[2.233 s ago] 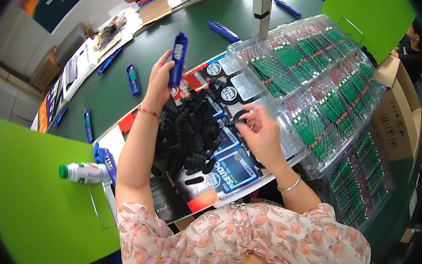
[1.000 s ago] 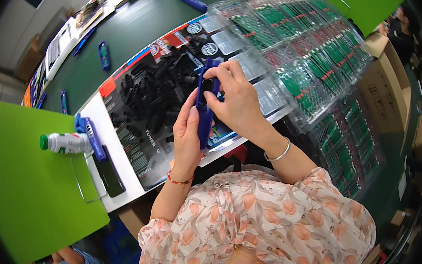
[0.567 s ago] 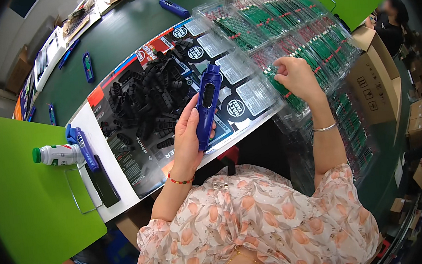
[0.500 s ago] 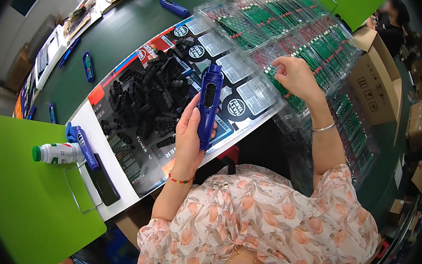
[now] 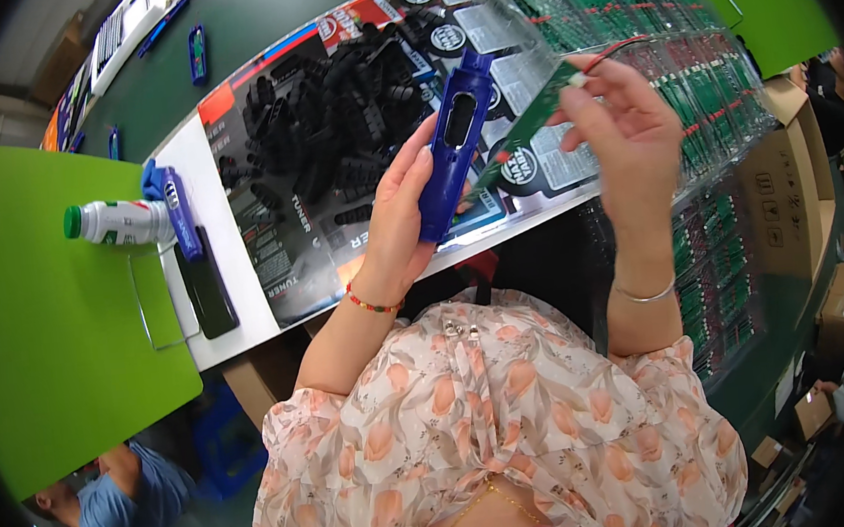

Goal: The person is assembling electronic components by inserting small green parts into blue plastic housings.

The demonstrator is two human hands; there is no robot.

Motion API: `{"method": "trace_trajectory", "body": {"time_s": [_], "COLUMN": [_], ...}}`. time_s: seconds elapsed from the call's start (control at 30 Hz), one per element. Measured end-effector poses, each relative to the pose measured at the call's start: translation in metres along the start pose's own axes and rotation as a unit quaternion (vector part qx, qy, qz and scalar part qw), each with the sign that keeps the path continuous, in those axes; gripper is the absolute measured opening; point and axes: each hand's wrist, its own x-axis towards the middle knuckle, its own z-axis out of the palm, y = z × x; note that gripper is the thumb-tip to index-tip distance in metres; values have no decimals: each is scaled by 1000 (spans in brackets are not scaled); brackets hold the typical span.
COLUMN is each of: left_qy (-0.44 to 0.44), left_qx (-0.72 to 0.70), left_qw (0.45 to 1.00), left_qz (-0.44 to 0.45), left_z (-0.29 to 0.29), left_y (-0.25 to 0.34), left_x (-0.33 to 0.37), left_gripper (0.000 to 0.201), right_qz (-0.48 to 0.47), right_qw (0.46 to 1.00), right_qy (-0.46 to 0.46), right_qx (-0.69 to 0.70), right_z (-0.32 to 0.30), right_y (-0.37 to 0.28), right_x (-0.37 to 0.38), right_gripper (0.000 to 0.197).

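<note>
My left hand (image 5: 398,200) is closed around a long blue plastic casing (image 5: 455,155) with an oval opening, tilted over the table's front edge. In my right hand (image 5: 626,130), pinched between thumb and fingers, is a narrow green circuit board (image 5: 533,121) with a white connector and red and black wires at its upper end. The board slants down to the left, its lower end close beside the casing; whether the two touch I cannot tell. Left of the casing lies a heap of black ribbed plastic parts (image 5: 328,111). Clear trays of green circuit boards (image 5: 610,6) stand to the right.
On the left are a white bottle with a green cap (image 5: 117,222), another blue casing (image 5: 181,214) and a black phone (image 5: 206,292). Green panels (image 5: 76,324) flank the table. A cardboard box (image 5: 787,191) stands at right. Other people (image 5: 131,490) sit nearby.
My right hand has picked up a circuit board from the trays and brought it near the casing. My left hand still holds the casing. The whole view has shifted.
</note>
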Motion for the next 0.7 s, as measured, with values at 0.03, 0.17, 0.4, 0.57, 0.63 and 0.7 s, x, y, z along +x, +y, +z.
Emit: {"method": "trace_trajectory", "body": {"time_s": [0.03,0.17,0.4,0.57,0.63,0.7], "left_qy": [7,-14,-8,-3,-5,-12], "left_qx": [-3,-3,-36,-21,-18,-14], "left_qw": [1000,1000,999,1000,1000,1000], "left_qz": [2,1,9,16,16,11], "left_z": [2,-12,-13,-16,-16,-17], "left_y": [2,3,6,5,6,6], "left_x": [-2,-5,-7,-5,-4,-3], "left_gripper": [51,51,44,44,43,43], "right_qz": [18,52,77,101,104,123], "right_qw": [999,997,995,991,990,988], "right_qy": [-18,-32,-46,-73,-80,-78], "right_qx": [24,54,47,47,48,60], "right_z": [8,25,38,34,34,35], "right_y": [7,26,41,46,48,50], "right_x": [-5,-15,-19,-11,-9,-6], "right_gripper": [24,25,25,25,25,25]}}
